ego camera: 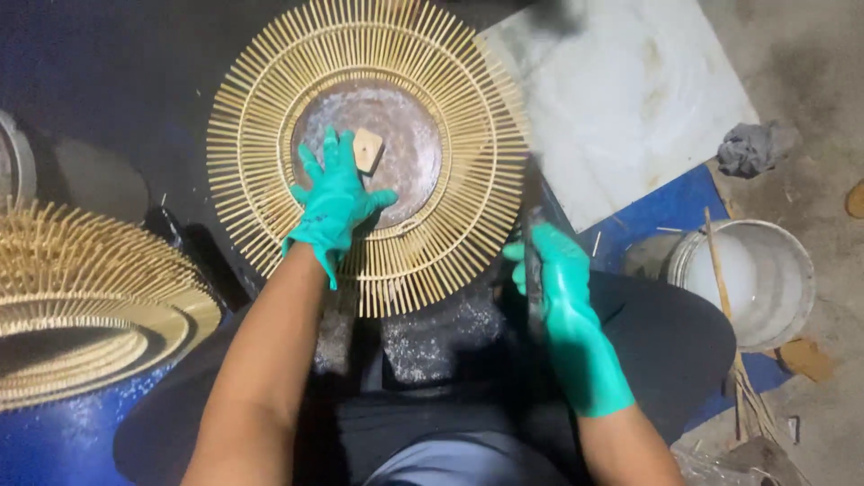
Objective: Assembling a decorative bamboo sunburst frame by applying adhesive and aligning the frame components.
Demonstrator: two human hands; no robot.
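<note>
sunburst frame: a round piece of thin bamboo sticks fanning out from two rings, lying flat on a dark work surface in front of the person's knees, its right edge overlapping the corner of a pale stone slab
centre disc: a dull, speckled metal round inside the inner ring, with a small tan wooden block resting on it
left hand: in a teal glove, pressed flat on the frame's lower-left inner ring, fingers spread apart and reaching onto the disc – closed on nothing, just bearing down; fingertips just beside the block
right hand: teal glove too, off the frame at its lower-right edge, fingers curled around a dark narrow tool; the tool is blurred, so what kind i cannot tell
key relation: the frame lies ahead of and to the left of the right hand – the left hand is the one on it, the right sits just off the stick tips
axis: the frame is round, no long axis; the sticks run outward like spokes
nearby: a stack of similar stick frames at the left edge, a white bucket at the right, a grey rag on the floor
</note>
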